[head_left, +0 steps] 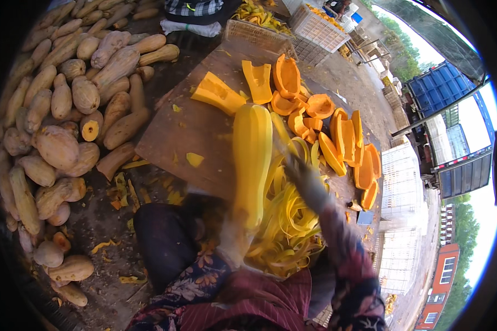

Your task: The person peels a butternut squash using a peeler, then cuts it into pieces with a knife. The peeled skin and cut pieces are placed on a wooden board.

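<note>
A long, peeled yellow squash (252, 160) stands lengthwise in front of me, its far end over the brown board (176, 149). My left hand (234, 243), blurred, is closed on its near end. My right hand (310, 185) is to the right of the squash, gloved in grey and smeared by motion. A thin greyish streak reaches from its fingers toward the squash; what it holds is too blurred to name. Under and beside the right hand lies a heap of long yellow peel strips (290, 220). Cut orange squash halves (345, 138) and an orange squash piece (218, 92) lie on the board.
A big pile of unpeeled tan squashes (85, 94) covers the ground at left. Peel scraps (128, 193) litter the floor. White plastic crates (400, 187) stand at right, and a crate of peels (259, 33) is at the back. A blue truck (442, 88) is parked beyond.
</note>
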Demonstrator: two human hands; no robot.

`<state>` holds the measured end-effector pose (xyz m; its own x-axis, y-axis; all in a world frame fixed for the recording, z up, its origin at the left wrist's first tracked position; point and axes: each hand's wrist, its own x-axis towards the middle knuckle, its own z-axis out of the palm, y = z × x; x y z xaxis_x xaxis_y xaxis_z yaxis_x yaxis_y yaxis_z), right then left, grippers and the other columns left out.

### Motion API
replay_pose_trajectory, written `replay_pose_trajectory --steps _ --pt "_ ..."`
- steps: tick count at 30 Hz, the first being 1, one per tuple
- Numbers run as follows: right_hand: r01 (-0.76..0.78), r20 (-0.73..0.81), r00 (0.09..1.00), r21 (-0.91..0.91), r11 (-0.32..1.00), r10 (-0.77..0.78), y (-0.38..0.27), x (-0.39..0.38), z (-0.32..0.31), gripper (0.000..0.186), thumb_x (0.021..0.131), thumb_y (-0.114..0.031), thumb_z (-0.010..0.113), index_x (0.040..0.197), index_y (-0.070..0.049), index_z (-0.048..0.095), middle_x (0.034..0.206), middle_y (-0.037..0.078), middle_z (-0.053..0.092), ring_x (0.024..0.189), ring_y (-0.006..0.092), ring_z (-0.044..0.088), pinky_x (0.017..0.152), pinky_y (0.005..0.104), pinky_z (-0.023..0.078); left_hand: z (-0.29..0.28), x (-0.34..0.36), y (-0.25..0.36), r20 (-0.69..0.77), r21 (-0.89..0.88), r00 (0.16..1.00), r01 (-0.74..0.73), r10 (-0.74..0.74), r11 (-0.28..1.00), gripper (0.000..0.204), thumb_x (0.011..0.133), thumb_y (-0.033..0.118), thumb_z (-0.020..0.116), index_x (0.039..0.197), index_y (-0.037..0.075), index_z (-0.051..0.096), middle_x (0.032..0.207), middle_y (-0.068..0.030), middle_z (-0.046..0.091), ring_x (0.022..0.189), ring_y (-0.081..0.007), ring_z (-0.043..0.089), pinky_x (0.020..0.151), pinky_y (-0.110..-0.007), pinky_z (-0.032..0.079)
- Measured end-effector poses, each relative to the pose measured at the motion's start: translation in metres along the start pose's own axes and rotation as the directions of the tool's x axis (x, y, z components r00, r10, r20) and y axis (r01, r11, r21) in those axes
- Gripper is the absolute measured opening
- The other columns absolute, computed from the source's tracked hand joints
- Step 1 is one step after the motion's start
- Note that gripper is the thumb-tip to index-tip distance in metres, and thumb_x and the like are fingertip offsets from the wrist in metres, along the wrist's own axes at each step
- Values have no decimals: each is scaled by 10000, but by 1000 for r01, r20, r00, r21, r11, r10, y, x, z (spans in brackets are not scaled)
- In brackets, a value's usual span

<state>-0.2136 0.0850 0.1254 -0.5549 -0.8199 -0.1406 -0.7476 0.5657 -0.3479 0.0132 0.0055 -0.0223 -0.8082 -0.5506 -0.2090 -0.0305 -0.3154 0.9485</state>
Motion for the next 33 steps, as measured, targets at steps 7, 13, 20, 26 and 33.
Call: replay_pose_trajectory --steps 7,13,20,26,33 --pt "-311 -10 946 247 918 323 -3 110 2 545 1018 -415 575 1429 -59 559 1177 322 696 1098 471 676 924 524 521 -1 4 9 22 486 967 -231 253 843 441 900 230 761 1277 73 593 1252 -211 595 1106 -411 623 898 -472 559" --pt "-41 298 953 -30 999 48 -30 -56 72 407 965 -121 620 1368 -92 570 1560 306 396 877 419 730 727 468 623 12 -3 18 -40 163 985 -162 171 973 487 882 244 777 1290 68 579 1246 -251 592 1116 -448 607 921 -501 551" --pt "286 95 947 187 940 -307 -66 -186 99 624 996 -125 625 1567 -6 404 1554 215 499 1038 306 731 848 384 598 9 8 -5 -51 -211 999 -22 11 977 415 990 235 684 1352 95 537 1263 -119 598 1114 -287 619 913 -408 544" --pt "-243 -63 948 496 834 313 -48 -53 10 533 1059 -272 634 1527 -56 497 966 100 653 830 130 593 699 279 469 3 4 -24 14 351 948 -303 319 886 469 947 152 718 1364 52 526 1260 -184 565 1105 -334 615 924 -404 536" --pt "-318 -155 930 118 941 334 -56 56 34 704 1024 -410 576 1566 -31 335 1002 354 700 946 529 678 833 605 533 1 0 1 85 660 877 -405 473 633 516 947 180 730 1387 40 500 1298 -210 548 1113 -360 625 917 -399 564"
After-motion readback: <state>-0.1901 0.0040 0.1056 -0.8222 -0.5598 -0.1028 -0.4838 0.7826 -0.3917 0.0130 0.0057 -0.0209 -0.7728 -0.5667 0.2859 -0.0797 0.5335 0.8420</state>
